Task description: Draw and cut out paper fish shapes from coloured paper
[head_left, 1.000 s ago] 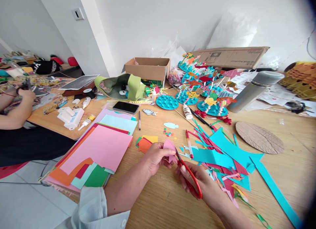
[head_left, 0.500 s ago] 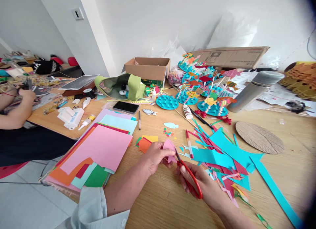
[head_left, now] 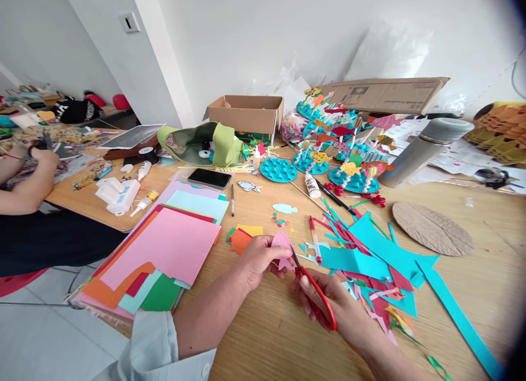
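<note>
Carefully, a left hand pinches a curved pink paper piece while a right hand grips red-handled scissors at its edge.

The left thumb presses the piece against the bent fingers, holding it in the air above a light wooden table. The right fingers pass through the red loops, and the narrow metal blades touch the paper. Just left lies a stack of coloured paper sheets, topped by a pink sheet; just right, a heap of turquoise and crimson paper offcuts spreads over the wood. At far left, a co-worker's hand holds something dark, too small to tell.
</note>
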Demonstrator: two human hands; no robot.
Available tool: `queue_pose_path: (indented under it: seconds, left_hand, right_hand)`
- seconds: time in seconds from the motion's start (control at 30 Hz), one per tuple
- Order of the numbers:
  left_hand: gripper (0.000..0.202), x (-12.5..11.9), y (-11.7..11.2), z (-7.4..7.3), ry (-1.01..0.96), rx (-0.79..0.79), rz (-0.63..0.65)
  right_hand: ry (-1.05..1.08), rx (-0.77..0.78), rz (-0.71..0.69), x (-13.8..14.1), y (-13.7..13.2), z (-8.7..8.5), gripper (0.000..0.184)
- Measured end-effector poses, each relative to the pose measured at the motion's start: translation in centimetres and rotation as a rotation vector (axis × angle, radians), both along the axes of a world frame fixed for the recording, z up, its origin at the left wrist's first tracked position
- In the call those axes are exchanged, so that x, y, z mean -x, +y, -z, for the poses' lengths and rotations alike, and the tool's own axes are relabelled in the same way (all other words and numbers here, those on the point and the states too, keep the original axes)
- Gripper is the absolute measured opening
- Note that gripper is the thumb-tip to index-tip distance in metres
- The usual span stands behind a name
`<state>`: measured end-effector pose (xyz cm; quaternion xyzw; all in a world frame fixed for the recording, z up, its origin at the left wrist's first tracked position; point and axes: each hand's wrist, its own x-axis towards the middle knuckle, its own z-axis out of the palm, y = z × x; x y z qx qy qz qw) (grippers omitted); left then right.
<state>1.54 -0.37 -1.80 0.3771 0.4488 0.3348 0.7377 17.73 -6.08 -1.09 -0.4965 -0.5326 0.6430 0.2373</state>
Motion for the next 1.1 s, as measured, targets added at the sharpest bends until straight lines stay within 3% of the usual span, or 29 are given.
queue_pose_path:
  seconds: [1.1]
  left_hand:
    - [0.02,-0.11,-0.05,-0.55,0.05,-0.036,-0.017]
  right_hand:
    - [-0.03,-0.009,-0.008,0.1,0.23,-0.14,0.053]
